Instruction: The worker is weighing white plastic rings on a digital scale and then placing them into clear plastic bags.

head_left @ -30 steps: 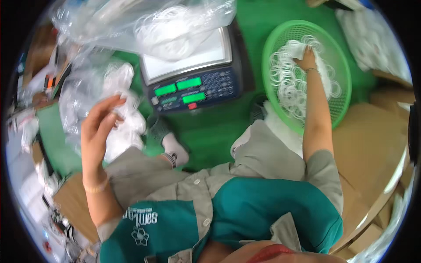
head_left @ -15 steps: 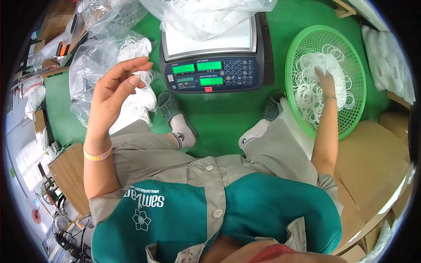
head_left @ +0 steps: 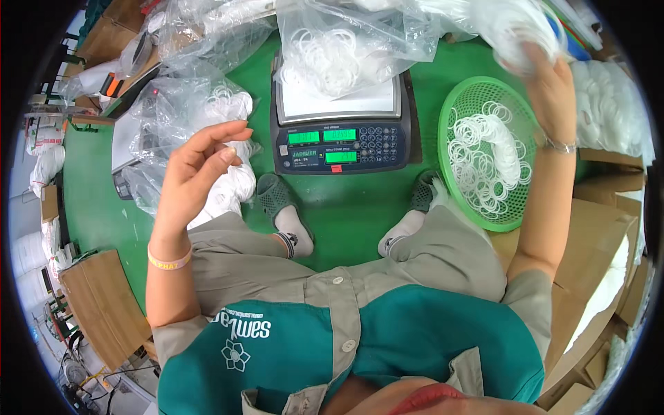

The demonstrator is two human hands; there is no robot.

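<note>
Seated person sorting white rings beside a counting scale (head_left: 339, 124), seen from above. Right hand (head_left: 546, 83): half a second earlier it was pressed down among the loose white rings (head_left: 487, 166) in the green basket (head_left: 456, 117); it is now lifted well above and beyond the basket's far rim, fingers closed around a blurred white bunch of rings (head_left: 515, 31). The lift suggests that a handful has been drawn out of the basket and is on its way to another place, probably toward the clear bag of rings (head_left: 332, 48) resting on the scale's platform; the rest of the rings lie spread in the basket. Left hand (head_left: 200, 169): raised at about the same height as before, between the scale and the crumpled bags (head_left: 187, 111) at the person's left, fingers loosely curled and thumb near the forefinger; whether it pinches a ring cannot be told, though a small pale shape shows near the fingertips. The scale stands on the green floor (head_left: 346, 207) between the person's feet, three green displays lit. Cardboard boxes (head_left: 595, 228) flank the right side
</note>
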